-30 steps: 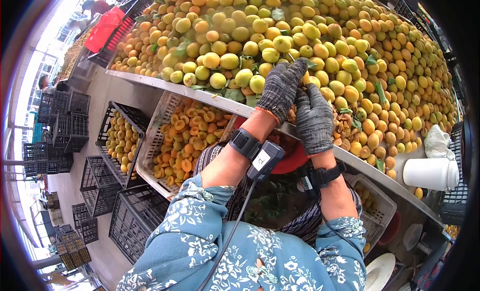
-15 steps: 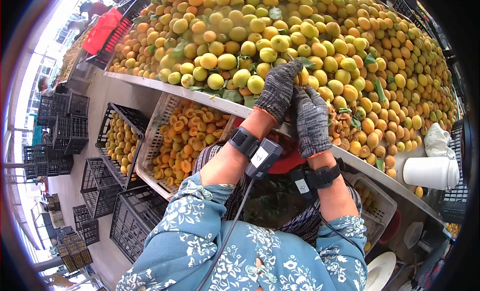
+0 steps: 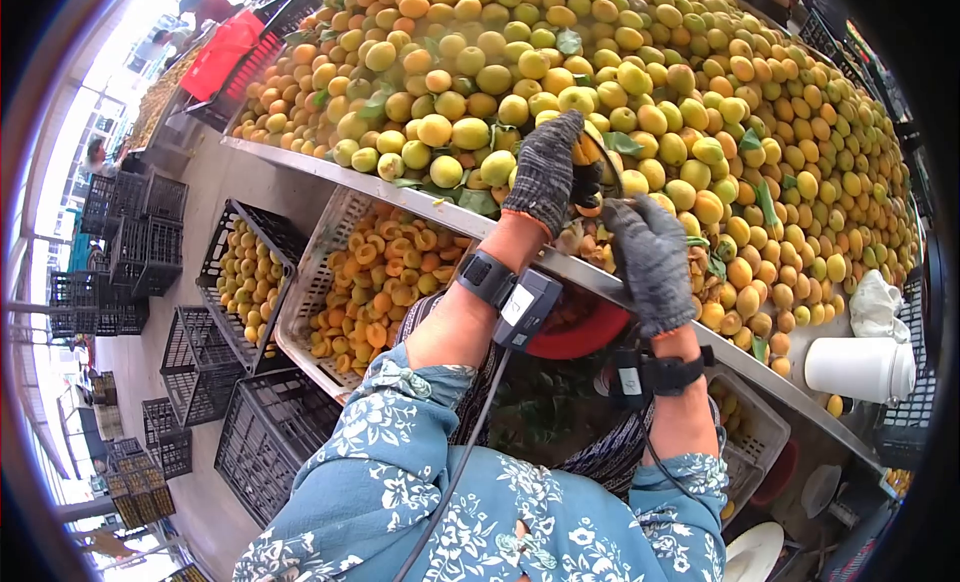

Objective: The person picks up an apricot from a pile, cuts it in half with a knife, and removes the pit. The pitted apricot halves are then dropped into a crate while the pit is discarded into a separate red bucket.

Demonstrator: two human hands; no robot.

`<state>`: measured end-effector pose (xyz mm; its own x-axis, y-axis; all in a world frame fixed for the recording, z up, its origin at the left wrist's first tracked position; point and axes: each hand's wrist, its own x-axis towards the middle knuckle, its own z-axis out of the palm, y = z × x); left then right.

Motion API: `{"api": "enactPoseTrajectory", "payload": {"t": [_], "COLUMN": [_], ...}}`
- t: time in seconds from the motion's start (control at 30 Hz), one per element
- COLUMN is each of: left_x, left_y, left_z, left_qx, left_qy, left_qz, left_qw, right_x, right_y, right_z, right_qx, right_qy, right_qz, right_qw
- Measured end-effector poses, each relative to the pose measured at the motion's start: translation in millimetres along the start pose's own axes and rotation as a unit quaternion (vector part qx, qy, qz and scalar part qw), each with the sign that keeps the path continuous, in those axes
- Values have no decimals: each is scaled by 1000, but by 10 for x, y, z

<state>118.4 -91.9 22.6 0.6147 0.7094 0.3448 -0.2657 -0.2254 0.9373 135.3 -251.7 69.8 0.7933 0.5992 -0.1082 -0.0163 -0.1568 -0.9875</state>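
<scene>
My left hand (image 3: 545, 174), in a dark grey knit glove, is closed around a yellow apricot (image 3: 587, 154) at the near edge of a big heap of apricots (image 3: 700, 172). To its right is my right hand (image 3: 652, 262), gloved the same way, with fingers curled. A thin, dark, curved strip like a knife blade (image 3: 613, 174) runs from its fingertips up beside the held apricot; any handle is hidden in the glove. Below the hands, brownish scraps (image 3: 590, 240) lie on the table edge, and a red basin (image 3: 580, 330) sits under it.
A metal table edge (image 3: 340, 172) crosses before me. Left of my knees stand a white crate (image 3: 290, 327) of halved apricots and a black crate (image 3: 285, 254) of whole ones. More black crates (image 3: 262, 432) are on the floor. A white container (image 3: 850, 370) lies at the right.
My right hand has moved down and right, away from my left, and the curved strip now shows between them. My left hand has shifted slightly left and still grips the apricot.
</scene>
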Motion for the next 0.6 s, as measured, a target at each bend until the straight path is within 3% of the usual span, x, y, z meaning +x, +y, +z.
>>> {"api": "enactPoseTrajectory", "payload": {"t": [0.03, 0.07, 0.13, 0.2, 0.23, 0.27, 0.3, 0.37, 0.4, 0.47, 0.53, 0.6], "left_x": [16, 17, -44, -102, -155, -199, -244, -249, -240, -263, -241, -253], "left_y": [216, 379, 453, 384, 263, 141, 199, 309, 424, 455, 398, 415], "left_z": [-31, -66, -78, -45, -25, 10, 77, 111, 120, 126, 144, 145], "left_qx": [-132, -257, -245, -235, -109, 22, 52, 115, 179, 144, 233, 235], "left_qy": [0, -1, -38, -81, -134, -180, -177, -219, -256, -251, -224, -232], "left_qz": [-185, -360, -359, -360, -200, -31, 81, 114, 147, 119, 203, 199], "left_qw": [974, 897, 900, 899, 964, 983, 979, 962, 938, 950, 924, 923], "right_x": [-27, -22, 78, 202, 196, 172, 146, 194, 176, 130, 142, 128], "right_y": [-91, -158, -86, -49, -134, -199, -255, -194, -208, -253, -229, -253], "right_z": [-20, -93, -209, -332, -361, -352, -320, -296, -297, -301, -327, -348], "right_qx": [94, 108, 143, 30, -31, -33, 38, 147, 147, 80, 108, 63], "right_qy": [4, 28, 73, 96, 93, 96, 54, -23, -23, -20, -36, -45], "right_qz": [17, 35, -33, -93, -68, -67, -72, -81, -81, -37, -44, -27], "right_qw": [995, 993, 987, 991, 993, 993, 995, 985, 986, 996, 993, 997]}}
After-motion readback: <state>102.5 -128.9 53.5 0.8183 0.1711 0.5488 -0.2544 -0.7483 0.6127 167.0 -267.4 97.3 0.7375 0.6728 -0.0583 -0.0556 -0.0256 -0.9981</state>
